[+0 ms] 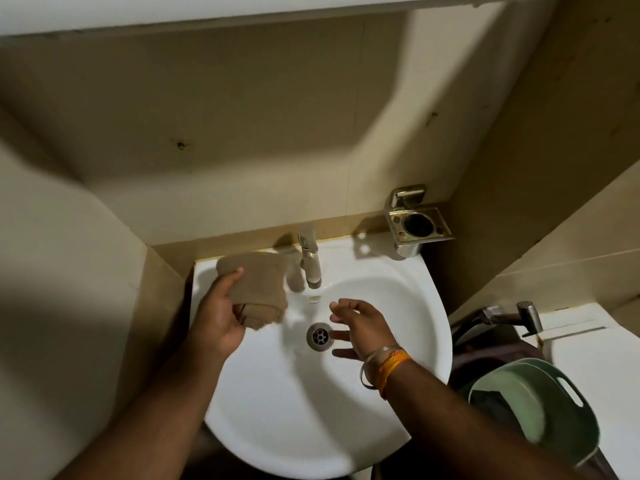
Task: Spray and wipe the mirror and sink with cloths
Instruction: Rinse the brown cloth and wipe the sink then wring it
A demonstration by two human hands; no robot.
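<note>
A white round sink (277,410) fills the middle of the view, with a metal drain (319,336) in its bowl and a steel tap (310,263) at its back edge. My left hand (221,313) grips a folded tan cloth (259,285) over the sink's back left rim, just left of the tap. My right hand (360,327) hovers over the bowl beside the drain, fingers spread and holding nothing. It wears bangles and an orange band at the wrist. The mirror is out of view.
A steel tumbler holder (417,223) is fixed to the tiled wall right of the tap. A green plastic basket (533,407) stands at the lower right, with a hand-held sprayer (519,315) above it. A white ledge (242,12) runs across the top.
</note>
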